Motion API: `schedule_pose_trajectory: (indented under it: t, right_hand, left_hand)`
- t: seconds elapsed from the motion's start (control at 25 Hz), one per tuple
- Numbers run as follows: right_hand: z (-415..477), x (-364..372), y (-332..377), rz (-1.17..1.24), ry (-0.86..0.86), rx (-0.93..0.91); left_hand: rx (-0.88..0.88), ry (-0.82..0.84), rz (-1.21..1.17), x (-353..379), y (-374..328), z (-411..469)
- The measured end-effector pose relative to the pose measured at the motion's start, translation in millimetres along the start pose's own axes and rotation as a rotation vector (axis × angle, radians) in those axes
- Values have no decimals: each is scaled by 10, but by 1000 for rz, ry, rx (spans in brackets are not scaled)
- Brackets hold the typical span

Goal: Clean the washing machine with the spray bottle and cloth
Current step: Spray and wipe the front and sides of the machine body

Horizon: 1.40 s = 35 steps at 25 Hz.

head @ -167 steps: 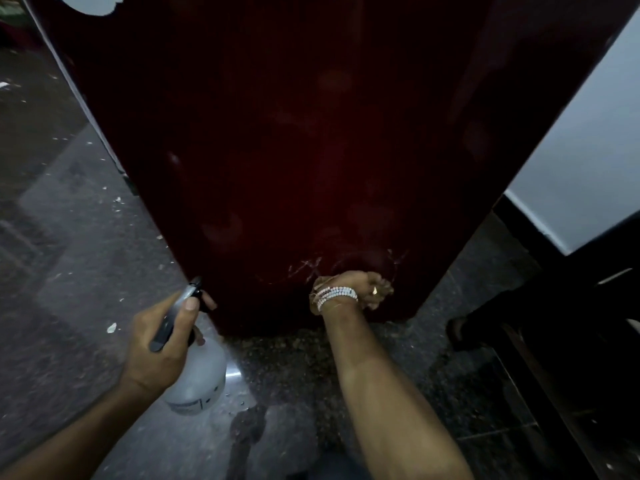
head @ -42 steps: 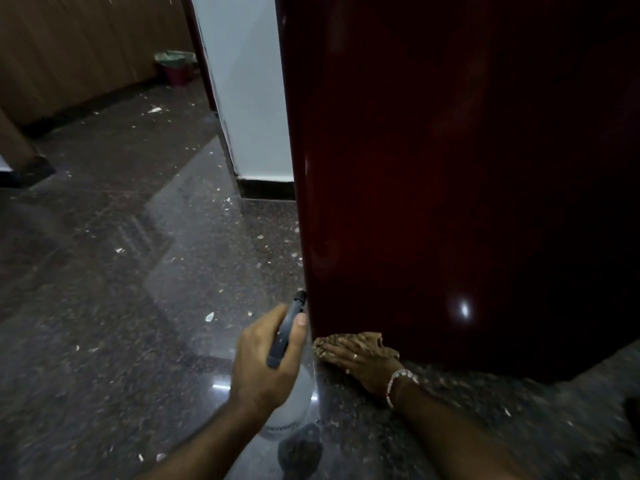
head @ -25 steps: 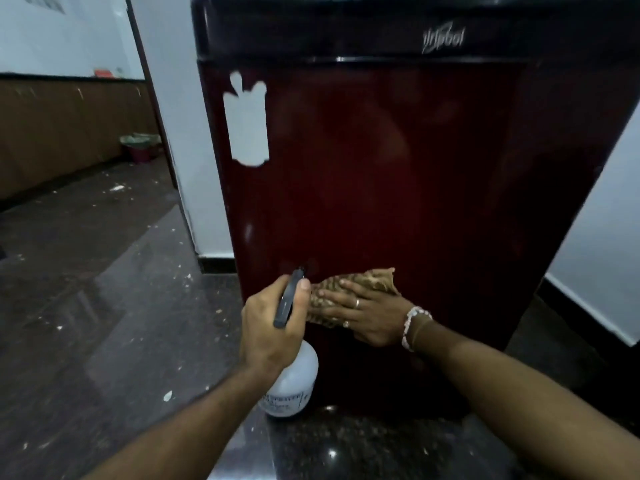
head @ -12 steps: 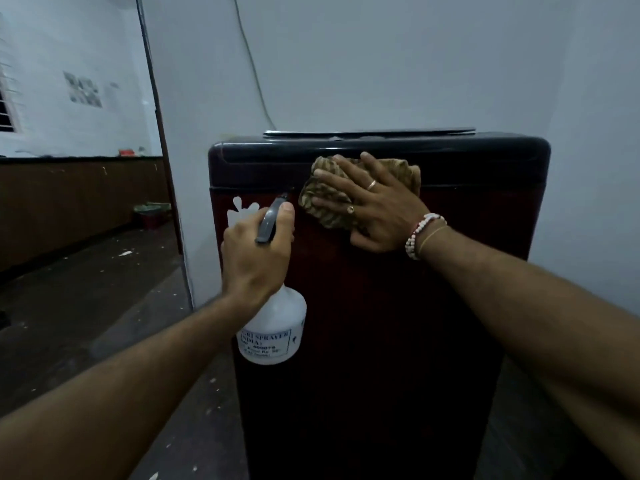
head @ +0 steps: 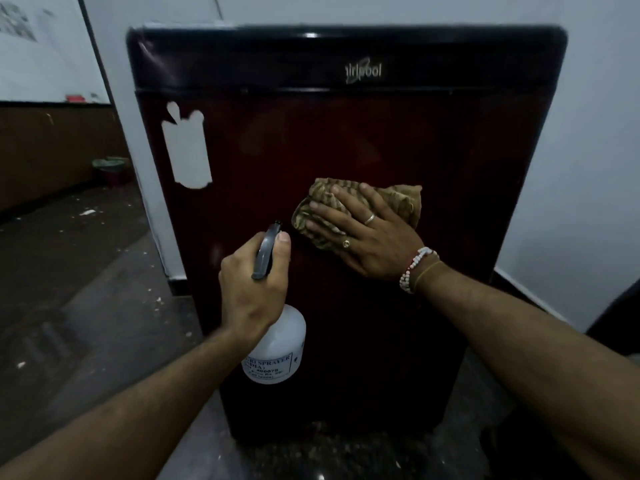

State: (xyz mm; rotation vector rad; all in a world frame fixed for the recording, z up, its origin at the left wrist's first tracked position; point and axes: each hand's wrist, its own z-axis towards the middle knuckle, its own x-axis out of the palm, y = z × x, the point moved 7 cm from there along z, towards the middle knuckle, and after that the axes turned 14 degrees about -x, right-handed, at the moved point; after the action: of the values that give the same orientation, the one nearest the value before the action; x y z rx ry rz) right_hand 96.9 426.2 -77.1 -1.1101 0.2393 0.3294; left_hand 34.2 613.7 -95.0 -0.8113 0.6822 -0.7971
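Note:
A dark maroon washing machine (head: 346, 133) stands upright in front of me, with a black top band and a white torn sticker patch (head: 188, 150) on its front left. My right hand (head: 370, 237) lies flat on a brown patterned cloth (head: 398, 199), pressing it against the middle of the front panel. My left hand (head: 252, 289) grips the neck of a white spray bottle (head: 277, 351), thumb resting on the grey trigger head, nozzle facing the panel just left of the cloth.
A dark polished stone floor (head: 86, 289) with white flecks stretches to the left. White walls (head: 588, 150) flank the machine on both sides. A wooden-panelled wall (head: 52, 150) and a small green-lined bin (head: 110, 169) sit at the far left.
My right hand has slid the cloth down from the machine's top edge to the middle of the front panel. My left hand and the bottle now appear lower against the panel.

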Motion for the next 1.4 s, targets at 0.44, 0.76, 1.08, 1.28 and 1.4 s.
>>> schedule_pose_trajectory:
  t: [0.44,0.76,1.08,1.28,1.4]
  right_hand:
    - [-1582,782,2186,136,181,112]
    - [-2543,1301,3646,233,376,33]
    - [-2740,1390,3781,227,433,0]
    - [-2469,991,2676,125,396,61]
    - [-2194,634,1710,93,356,129]
  left_hand:
    - [-141,199,19,833,1625,-1106]
    - [-129,344,28,1265,2398,-1575]
    - [-107,406,12,1405,2250,-1604]
    - [-70,379,-35,1360,1520,-1307]
    - [-16,361,-90,1271,864,-1052]
